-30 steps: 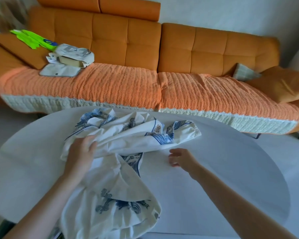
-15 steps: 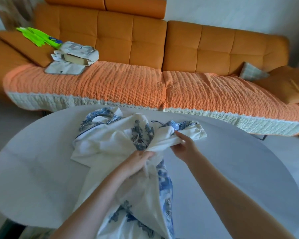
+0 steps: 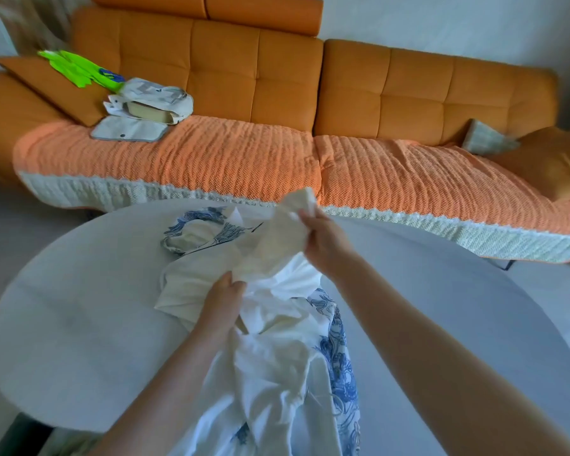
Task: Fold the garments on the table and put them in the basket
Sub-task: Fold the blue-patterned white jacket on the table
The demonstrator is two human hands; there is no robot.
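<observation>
— Where is the garment sitting?

— The white garment [image 3: 270,363] with the blue print is lying crumpled across the middle of the round pale table [image 3: 79,324]. Its near end is spilling over the table's near edge, toward the person.

— And the hands?

— Both are gripping it. The right hand [image 3: 323,245] is clutching a bunched fold and lifting it off the table, above the far part of the heap. The left hand [image 3: 222,301] is pinching the cloth lower down, near the heap's middle. Its thumb is lying on top, while its fingers are hiding in the folds.

— What is lying around it?

— An orange sofa [image 3: 287,77] is standing just beyond the table, with a woven orange throw [image 3: 211,159] with a pale fringe covering its seat. At the sofa's left end a pale bag [image 3: 152,103] is resting on the throw, with a bright green item [image 3: 76,69] lying on an orange cushion [image 3: 46,87] beside it. More cushions are leaning at the right end.
</observation>
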